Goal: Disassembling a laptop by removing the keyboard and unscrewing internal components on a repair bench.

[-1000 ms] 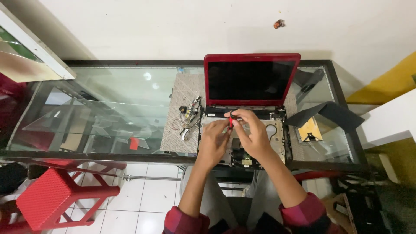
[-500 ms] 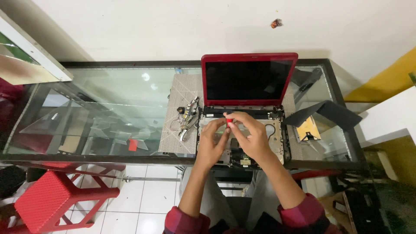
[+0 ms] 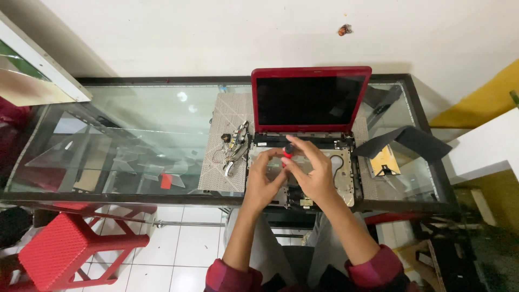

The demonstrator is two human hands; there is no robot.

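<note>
Overhead, item by item. Surface: glass-topped table (image 3: 135, 140) with a dark frame, set against a white wall (image 3: 216, 32); white tiled floor (image 3: 184, 249) below. Red plastic stool (image 3: 65, 251) at the near left. Grey patterned mat (image 3: 224, 146) on the glass, under the work.

Red laptop (image 3: 311, 108): lid upright, dark screen facing the person, hinge line running left to right along the table's long side. Base opened, its inner frame and boards exposed, lying between hinge and near table edge.

Screwdriver (image 3: 288, 150): red and black handle, held near upright over the back of the base, handle end toward the camera; the tip is hidden.

Right hand (image 3: 313, 170): fingers curled, fingertips pinching the screwdriver handle. Left hand (image 3: 265, 181): partly closed, fingertips on the base just left of the tool; whether it grips anything cannot be told.

Loose small metal parts (image 3: 233, 146) on the mat, left of the base. Black folded panel (image 3: 408, 140) and a yellow piece (image 3: 385, 161) on the glass to the right.
</note>
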